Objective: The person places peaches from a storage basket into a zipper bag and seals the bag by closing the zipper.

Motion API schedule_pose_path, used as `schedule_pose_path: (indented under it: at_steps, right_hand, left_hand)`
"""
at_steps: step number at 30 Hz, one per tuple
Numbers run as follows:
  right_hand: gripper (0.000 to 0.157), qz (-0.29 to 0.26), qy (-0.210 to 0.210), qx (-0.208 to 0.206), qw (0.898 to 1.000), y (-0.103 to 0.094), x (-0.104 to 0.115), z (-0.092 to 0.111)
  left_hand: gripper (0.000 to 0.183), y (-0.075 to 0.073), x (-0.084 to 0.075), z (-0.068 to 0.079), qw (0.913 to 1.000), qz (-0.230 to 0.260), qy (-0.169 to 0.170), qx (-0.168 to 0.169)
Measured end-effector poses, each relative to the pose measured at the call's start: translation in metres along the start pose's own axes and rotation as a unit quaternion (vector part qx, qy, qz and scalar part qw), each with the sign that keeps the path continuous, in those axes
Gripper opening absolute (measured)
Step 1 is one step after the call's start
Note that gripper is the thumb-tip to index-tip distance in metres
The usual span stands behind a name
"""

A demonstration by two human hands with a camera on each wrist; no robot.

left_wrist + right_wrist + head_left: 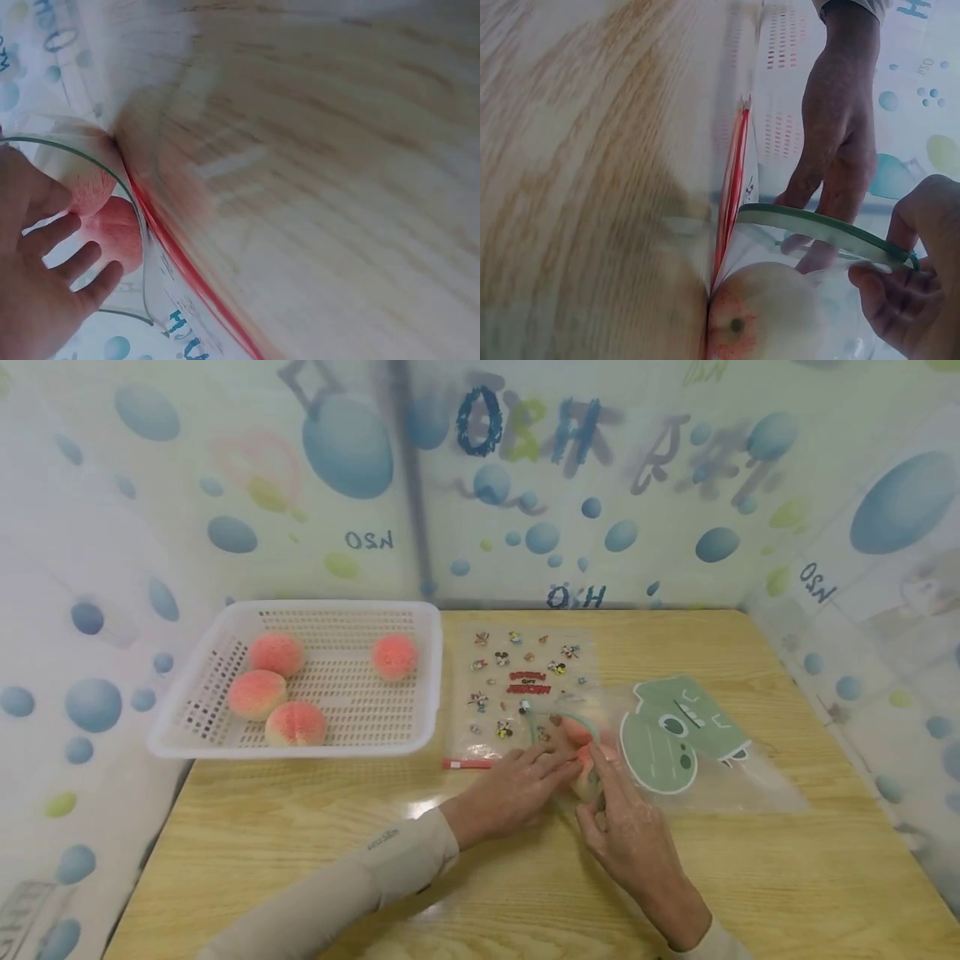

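A clear zip bag (757,785) with a green cartoon animal print lies on the table, its green-edged mouth (817,223) spread toward the left. Inside it are peaches; one peach (742,319) sits just within the mouth, and in the left wrist view two peaches (118,232) are side by side. My left hand (513,793) reaches into the mouth from the left, its loosely extended fingers (86,259) against the peaches. At the near side, my right hand (633,831) pinches the bag's green rim between thumb and fingers.
A white plastic basket (431,693) stands at the left with several peaches (296,724). Between it and the green-print bag, a flat clear bag (468,693) with cartoon prints and a red zip edge (467,764) lies on the table, partly under the other bag. Printed curtains surround the table.
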State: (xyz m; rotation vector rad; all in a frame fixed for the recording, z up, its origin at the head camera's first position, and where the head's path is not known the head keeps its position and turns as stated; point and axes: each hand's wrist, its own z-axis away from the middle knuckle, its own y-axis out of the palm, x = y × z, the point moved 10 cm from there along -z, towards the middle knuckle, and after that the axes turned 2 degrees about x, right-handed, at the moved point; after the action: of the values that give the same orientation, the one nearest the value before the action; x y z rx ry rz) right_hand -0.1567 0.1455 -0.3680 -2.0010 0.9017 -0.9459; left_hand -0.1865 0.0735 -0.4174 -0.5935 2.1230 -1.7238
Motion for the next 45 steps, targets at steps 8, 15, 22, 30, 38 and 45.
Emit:
schedule_pose_path:
  at_steps: [8,15,22,30,38,45]
  right_hand:
    - [0.070,-0.008,-0.024,-0.057,0.998,-0.015,0.002,-0.003]
    - [0.069,-0.004,-0.015,-0.078,0.997,-0.025,-0.009,0.000]
    - [0.067,0.007,0.000,-0.073,0.997,-0.026,-0.014,-0.001]
    - [0.067,0.006,0.020,-0.063,0.998,-0.024,-0.018,-0.002]
    - [0.069,0.002,0.016,-0.063,0.998,-0.021,-0.016,-0.006]
    - [0.072,0.003,0.016,-0.062,0.998,-0.017,-0.015,-0.007]
  left_hand:
    - [0.074,0.004,0.005,0.004,0.9992,-0.013,-0.013,0.036]
    - [0.059,-0.021,0.010,0.015,0.9997,0.021,-0.008,-0.002]
    - [0.036,-0.053,0.021,0.026,0.9949,0.044,0.001,-0.091]
    - [0.028,-0.078,0.030,0.035,0.9901,0.037,0.013,-0.135]
    - [0.021,-0.105,0.046,0.049,0.9862,-0.016,-0.004,-0.165]
    - [0.020,-0.116,0.073,0.068,0.9873,-0.031,-0.035,-0.152]
